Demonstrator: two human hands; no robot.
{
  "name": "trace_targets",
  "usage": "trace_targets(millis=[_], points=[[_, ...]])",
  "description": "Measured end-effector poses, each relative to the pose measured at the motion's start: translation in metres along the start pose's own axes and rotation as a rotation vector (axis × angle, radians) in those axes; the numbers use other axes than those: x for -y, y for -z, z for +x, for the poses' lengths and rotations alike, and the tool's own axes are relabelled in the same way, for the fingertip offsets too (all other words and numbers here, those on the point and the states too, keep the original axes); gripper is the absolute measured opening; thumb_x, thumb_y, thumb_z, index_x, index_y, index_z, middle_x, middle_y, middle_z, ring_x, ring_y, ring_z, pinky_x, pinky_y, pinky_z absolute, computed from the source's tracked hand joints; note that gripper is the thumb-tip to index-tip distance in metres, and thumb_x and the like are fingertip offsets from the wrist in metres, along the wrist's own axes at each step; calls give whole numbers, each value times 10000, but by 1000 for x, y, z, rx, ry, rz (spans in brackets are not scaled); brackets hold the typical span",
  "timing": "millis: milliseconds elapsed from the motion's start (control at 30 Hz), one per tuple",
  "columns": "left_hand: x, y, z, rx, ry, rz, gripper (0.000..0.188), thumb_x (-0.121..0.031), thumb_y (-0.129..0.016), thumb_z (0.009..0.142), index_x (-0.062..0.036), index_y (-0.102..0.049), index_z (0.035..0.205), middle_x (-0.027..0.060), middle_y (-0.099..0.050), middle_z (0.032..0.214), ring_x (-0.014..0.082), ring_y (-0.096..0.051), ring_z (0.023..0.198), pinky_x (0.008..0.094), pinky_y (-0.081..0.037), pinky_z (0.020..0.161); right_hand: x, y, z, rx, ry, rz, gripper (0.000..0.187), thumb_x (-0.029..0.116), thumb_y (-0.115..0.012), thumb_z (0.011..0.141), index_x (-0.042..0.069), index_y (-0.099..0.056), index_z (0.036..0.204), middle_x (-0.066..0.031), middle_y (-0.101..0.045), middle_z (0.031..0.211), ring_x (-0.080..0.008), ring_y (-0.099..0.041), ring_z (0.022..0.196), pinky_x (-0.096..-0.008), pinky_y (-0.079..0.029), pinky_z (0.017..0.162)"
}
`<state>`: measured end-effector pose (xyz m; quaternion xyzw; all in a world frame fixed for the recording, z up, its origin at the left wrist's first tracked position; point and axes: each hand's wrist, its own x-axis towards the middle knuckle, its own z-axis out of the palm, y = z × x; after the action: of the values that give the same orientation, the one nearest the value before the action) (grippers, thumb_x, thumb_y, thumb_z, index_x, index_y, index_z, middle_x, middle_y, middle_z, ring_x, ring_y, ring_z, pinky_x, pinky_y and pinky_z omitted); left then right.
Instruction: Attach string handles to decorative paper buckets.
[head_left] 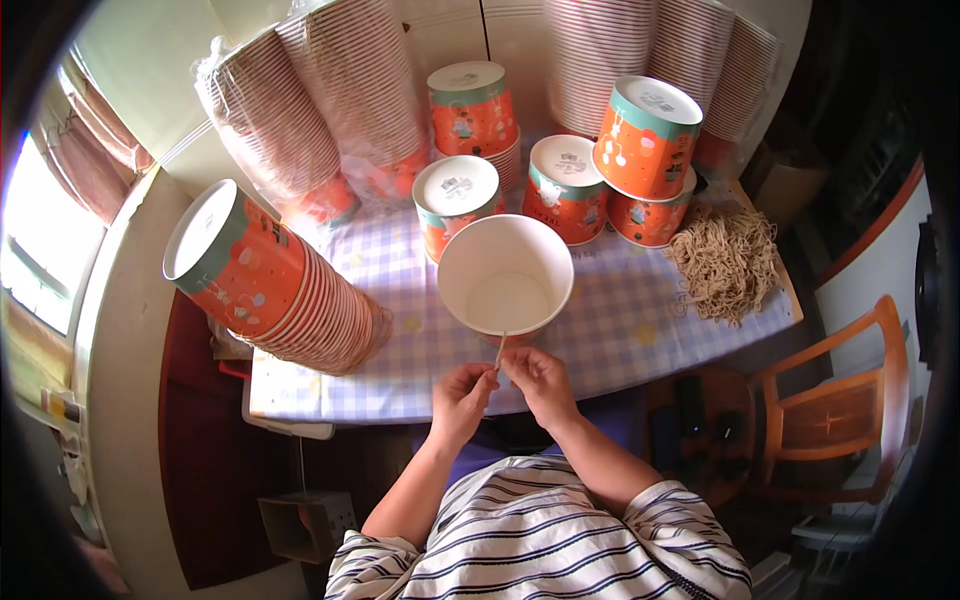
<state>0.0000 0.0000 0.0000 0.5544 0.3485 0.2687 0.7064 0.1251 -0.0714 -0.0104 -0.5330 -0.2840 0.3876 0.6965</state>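
A white-lined paper bucket (506,273) stands mouth up near the table's front edge, its inside bare. Just in front of its rim, a short beige cord (502,350) points upward between my hands. My left hand (463,402) pinches the cord's lower part between thumb and fingers. Close beside it, my right hand (540,384) is closed with its fingertips at the cord. The fingers partly hide the cord, and whether it touches the bucket is unclear. A tangled heap of similar beige cords (727,262) lies at the table's right end.
Upturned orange buckets (458,192) with green bands stand behind the open one, some stacked. A tall nested stack (285,285) leans at the left. Plastic-wrapped bucket stacks (350,85) line the back. The checked tablecloth (620,330) covers the table; a wooden chair (830,410) stands right.
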Motion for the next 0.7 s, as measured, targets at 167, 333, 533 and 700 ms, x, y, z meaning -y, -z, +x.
trace_targets(millis=[167, 333, 533, 700], points=[[2, -9, 4, -23, -80, -6, 154, -123, -606, 885, 22, -613, 933, 3, -607, 752, 51, -506, 652, 189, -420, 589, -10, -2, 3, 12, 77, -16, 126, 123, -656, 846, 17, -627, 907, -1, -628, 728, -49, -572, 656, -192, -455, 600], [9, -7, 6, -25, -115, 34, 136, -113, -608, 880, 21, -606, 902, 3, -602, 752, 46, -497, 649, 191, -412, 587, -7, -6, 4, -27, 124, -31, 120, 109, -660, 839, 10, -632, 900, -1, -626, 727, -47, -567, 654, -193, -452, 589], [10, -9, 3, 9, -121, 121, 119, -89, -600, 872, 30, -596, 869, 7, -598, 768, 42, -503, 692, 191, -418, 629, -1, -10, 8, -124, 140, 22, 112, 95, -652, 844, -2, -643, 899, 18, -624, 738, -23, -524, 653, -182, -429, 597], [11, -8, -3, 18, -85, 225, 108, -71, -581, 861, 35, -593, 843, -5, -587, 724, 37, -496, 658, 194, -417, 598, 15, -18, 10, -161, 137, 74, 120, 90, -644, 850, -12, -647, 913, 21, -621, 745, -13, -497, 642, -177, -414, 588]])
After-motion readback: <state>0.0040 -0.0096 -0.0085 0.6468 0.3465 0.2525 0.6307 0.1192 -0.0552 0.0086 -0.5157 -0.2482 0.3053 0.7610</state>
